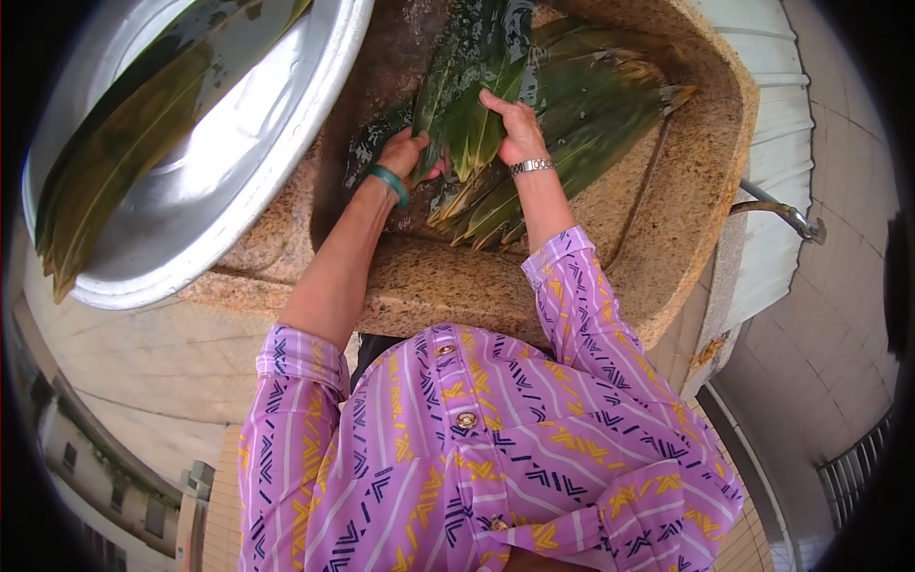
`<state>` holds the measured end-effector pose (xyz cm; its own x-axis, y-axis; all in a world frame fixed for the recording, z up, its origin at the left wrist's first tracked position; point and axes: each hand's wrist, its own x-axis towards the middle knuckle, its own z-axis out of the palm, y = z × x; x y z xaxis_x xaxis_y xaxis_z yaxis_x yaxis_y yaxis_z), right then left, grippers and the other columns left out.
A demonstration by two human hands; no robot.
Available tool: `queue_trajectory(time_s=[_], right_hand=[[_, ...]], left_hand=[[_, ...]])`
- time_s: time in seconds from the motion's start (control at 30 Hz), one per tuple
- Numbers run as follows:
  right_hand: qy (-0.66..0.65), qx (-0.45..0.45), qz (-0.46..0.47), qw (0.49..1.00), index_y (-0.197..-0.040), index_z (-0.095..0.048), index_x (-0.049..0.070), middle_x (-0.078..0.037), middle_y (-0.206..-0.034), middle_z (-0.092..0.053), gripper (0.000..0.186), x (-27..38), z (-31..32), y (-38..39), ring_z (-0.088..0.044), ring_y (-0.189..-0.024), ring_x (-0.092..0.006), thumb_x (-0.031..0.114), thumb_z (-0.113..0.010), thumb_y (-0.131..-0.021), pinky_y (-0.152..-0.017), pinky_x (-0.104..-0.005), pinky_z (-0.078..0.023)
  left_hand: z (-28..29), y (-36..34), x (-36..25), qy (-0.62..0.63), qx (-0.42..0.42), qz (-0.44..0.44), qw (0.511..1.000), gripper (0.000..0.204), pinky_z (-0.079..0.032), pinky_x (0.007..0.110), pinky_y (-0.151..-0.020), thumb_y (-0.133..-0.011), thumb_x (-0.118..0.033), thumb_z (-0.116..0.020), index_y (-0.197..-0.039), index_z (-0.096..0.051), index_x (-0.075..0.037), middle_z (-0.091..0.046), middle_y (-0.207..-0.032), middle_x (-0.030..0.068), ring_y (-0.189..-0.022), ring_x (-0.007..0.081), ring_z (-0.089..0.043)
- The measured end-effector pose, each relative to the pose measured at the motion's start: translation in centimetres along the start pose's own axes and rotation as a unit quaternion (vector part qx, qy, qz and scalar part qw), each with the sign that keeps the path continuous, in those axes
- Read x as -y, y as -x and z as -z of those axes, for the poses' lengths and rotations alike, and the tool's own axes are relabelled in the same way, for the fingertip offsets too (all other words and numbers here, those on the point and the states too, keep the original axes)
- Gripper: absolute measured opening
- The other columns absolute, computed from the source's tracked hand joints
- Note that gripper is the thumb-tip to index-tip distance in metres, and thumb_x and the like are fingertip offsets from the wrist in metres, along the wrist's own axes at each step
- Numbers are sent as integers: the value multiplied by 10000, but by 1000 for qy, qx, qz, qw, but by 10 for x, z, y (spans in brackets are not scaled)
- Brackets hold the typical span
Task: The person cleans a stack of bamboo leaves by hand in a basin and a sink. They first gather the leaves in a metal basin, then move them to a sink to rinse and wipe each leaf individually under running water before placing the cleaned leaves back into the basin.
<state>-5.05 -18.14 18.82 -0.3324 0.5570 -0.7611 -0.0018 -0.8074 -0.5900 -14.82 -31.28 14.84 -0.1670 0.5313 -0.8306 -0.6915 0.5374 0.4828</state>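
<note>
Long, wet green bamboo leaves (477,133) are held in both my hands over a brown speckled stone sink (429,286). My left hand (404,157), with a green bangle at the wrist, is closed on the lower left edge of the bunch. On the other side my right hand (520,129), wearing a metal watch, grips the leaves with the thumb on top and the fingers hidden behind. More bamboo leaves (596,143) lie fanned in the water below and to the right, their pale stem ends pointing toward me and to the right.
At the upper left, a large silvery metal basin (205,243) rests on the sink's edge. Several bamboo leaves (143,143) lie across it and overhang its rim. A metal tap or pipe (796,219) juts out right of the sink, beside pale corrugated sheeting (767,124).
</note>
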Motion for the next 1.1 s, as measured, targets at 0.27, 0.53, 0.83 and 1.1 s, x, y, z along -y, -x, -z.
queue_trajectory(time_s=[0.27,0.53,0.83,1.1], right_hand=[[148,-61,201,966,-528,-331,100,38,-520,-352,433,-38,16,-33,-313,-470,-75,152,-734,-676,-413,-287,-306],[414,-193,252,853,-1006,-512,-50,-133,-882,-595,407,6,31,2,-555,-794,-237,130,-684,-684,-723,-353,-437],[638,85,491,587,-1220,-416,41,-151,-1303,-364,449,-18,-8,-18,-266,-1243,-313,320,-408,-868,-1002,-486,-194],[694,-9,533,483,-1260,-384,67,-121,-1334,-335,530,15,-5,-32,-291,-1237,-283,415,-420,-861,-988,-514,-185]], left_hand=[[-22,13,-12,151,135,-14,979,459,-488,350,-744,-863,-422,-463,-1116,-496,-40,-582,-1008,87,-857,197,-583],[0,4,-5,73,83,-26,994,246,-528,352,-654,-889,-86,-394,-1117,-440,-7,-577,-998,160,-827,270,-606],[-11,21,-14,155,193,-51,967,436,-460,411,-880,-809,44,-383,-1241,-358,-3,-461,-1185,176,-1062,290,-499],[-3,31,-24,184,243,-10,952,410,-445,441,-899,-821,31,-365,-1230,-359,23,-458,-1190,197,-1056,312,-508]])
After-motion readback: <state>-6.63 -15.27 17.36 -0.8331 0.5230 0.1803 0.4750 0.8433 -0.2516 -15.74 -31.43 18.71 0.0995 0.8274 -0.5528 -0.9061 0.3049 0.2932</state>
